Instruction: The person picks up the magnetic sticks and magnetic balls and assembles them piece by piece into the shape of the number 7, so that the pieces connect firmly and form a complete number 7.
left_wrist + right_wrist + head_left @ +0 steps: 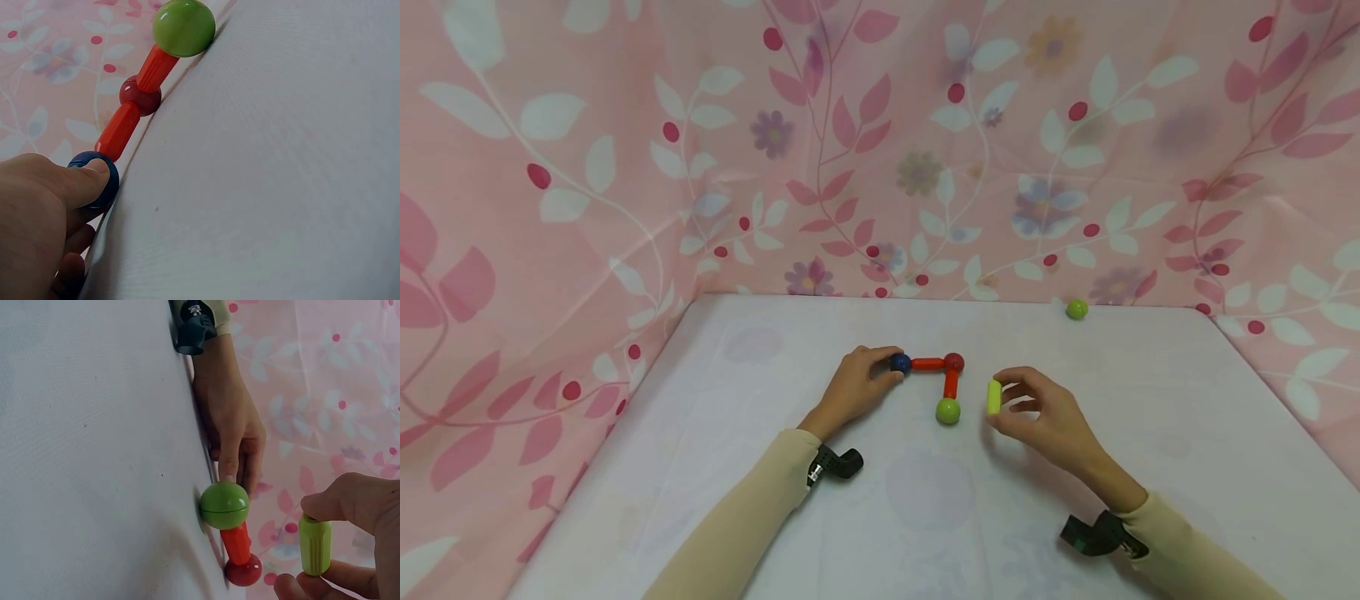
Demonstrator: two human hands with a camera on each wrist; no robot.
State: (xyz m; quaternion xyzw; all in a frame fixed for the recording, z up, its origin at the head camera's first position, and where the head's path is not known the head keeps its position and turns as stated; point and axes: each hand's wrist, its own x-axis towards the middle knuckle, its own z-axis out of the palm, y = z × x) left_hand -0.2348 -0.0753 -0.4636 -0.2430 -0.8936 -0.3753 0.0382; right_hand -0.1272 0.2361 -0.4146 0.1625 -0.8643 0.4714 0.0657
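My left hand (856, 387) pinches a blue ball (111, 181) between thumb and fingers. From that ball an orange-red rod (928, 364) runs to a dark red ball (954, 362). A second orange-red rod (951, 384) joins the red ball to a green ball (948, 412), making an L on the table. To the right, my right hand (1051, 417) holds a short yellow-green rod (315, 545) by its two ends, apart from the joined pieces. In the right wrist view the rod's grooved side shows, and the blue ball is hidden.
A loose green ball (1077, 309) lies near the table's far edge, right of centre. The table (760, 517) has a white cover. Pink floral cloth (865, 150) hangs behind and at the sides. Each wrist wears a black camera mount (838, 463).
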